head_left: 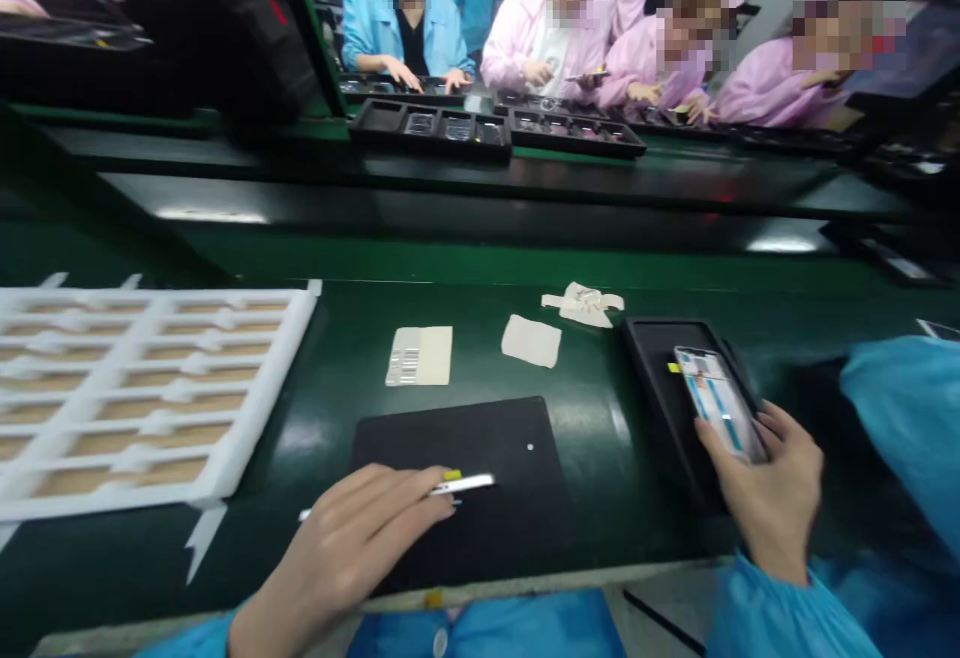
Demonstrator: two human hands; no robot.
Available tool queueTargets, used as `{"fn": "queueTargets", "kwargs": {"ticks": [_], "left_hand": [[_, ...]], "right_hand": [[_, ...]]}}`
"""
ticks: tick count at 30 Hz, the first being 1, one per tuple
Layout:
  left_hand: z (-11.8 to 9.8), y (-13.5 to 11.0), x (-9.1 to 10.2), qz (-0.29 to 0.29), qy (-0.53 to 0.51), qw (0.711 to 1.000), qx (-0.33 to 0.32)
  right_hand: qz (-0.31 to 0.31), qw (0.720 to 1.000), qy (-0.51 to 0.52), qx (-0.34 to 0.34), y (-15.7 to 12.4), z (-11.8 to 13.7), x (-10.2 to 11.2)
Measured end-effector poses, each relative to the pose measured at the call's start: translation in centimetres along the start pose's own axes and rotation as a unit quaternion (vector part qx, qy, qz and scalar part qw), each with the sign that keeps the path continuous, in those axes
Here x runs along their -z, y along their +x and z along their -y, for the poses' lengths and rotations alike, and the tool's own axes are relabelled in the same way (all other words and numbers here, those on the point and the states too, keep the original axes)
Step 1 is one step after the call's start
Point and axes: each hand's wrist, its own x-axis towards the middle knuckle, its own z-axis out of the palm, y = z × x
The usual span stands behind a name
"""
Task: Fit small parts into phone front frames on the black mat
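Observation:
My left hand (360, 528) is closed over a slim silver-white piece (472, 483) above the black mat (480, 438). A small yellow tab shows beside its fingertips, and the fingers hide most of the piece, so its kind is unclear. At the right, my right hand (772, 488) grips the near end of a phone (716, 398), thumb on one long edge and fingers on the other. The phone has blue strips on its face and a yellow tab at its side. It is over a black tray (637, 358); whether it touches the tray floor cannot be made out.
A white slotted rack (232, 438) stands at left. Behind the mat lie a card with clear strips (420, 356), a white pad (531, 340) and a crumpled wrapper (589, 305). Across the bench, co-workers in blue and pink sit behind black compartment trays (431, 128).

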Motion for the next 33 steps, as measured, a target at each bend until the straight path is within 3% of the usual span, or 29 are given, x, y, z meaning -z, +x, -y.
{"fn": "queueTargets", "kwargs": {"ticks": [3,6,8,10,12,15,16,18,20,23,25,27,29,31,33], "left_hand": [[-1.2,1.1,0.6,0.007,0.013,1.0,-0.015],[-2.0,1.1,-0.1,0.019,0.014,0.999,-0.027],[-2.1,0.3,-1.1,0.014,0.018,0.999,-0.028],[-2.0,-0.9,-2.3,0.005,0.016,1.0,-0.025],[-1.8,-1.8,-3.4,-0.007,0.008,1.0,-0.021],[-1.6,-1.9,-4.0,-0.03,0.003,0.999,-0.013],[-1.5,-1.7,-3.9,-0.036,0.005,0.999,-0.008],[-1.4,-1.0,-3.6,-0.032,0.007,0.999,-0.01],[-1.3,-0.5,-3.3,-0.024,0.004,1.0,-0.016],[-1.5,-0.5,-3.4,-0.011,0.002,1.0,-0.012],[-1.6,-0.7,-3.5,0.009,0.002,1.0,-0.003],[-1.7,-0.8,-3.7,0.021,0.004,1.0,0.001],[-1.7,-0.8,-3.6,0.024,0.007,1.0,0.008],[-1.7,-0.7,-3.5,0.017,0.01,1.0,0.012],[-1.6,-0.6,-3.4,0.015,0.01,1.0,0.014]], "right_hand": [[0.027,0.995,0.068,0.074,-2.6,4.5,0.6],[0.211,0.941,0.155,0.214,-7.0,9.6,-1.1],[0.311,0.903,0.18,0.235,-9.5,11.7,-3.1],[0.359,0.88,0.178,0.256,-10.7,12.3,-4.6],[0.326,0.897,0.144,0.262,-10.1,11.1,-4.9],[0.14,0.967,-0.011,0.214,-7.1,7.1,-3.3],[0.086,0.974,-0.085,0.193,-6.0,5.6,-2.6],[0.078,0.96,-0.19,0.188,-4.4,2.7,-1.3],[0.088,0.954,-0.204,0.202,-3.8,1.0,-0.3],[0.055,0.957,-0.19,0.213,-3.6,1.7,1.2],[0.023,0.957,-0.173,0.23,-2.8,4.2,1.5],[0.02,0.954,-0.113,0.277,-1.3,8.4,0.1],[0.046,0.935,-0.026,0.352,0.4,13.7,-3.3],[0.062,0.911,0.044,0.405,1.6,19.6,-8.2],[0.13,0.883,0.076,0.444,2.0,25.0,-13.3]]}}
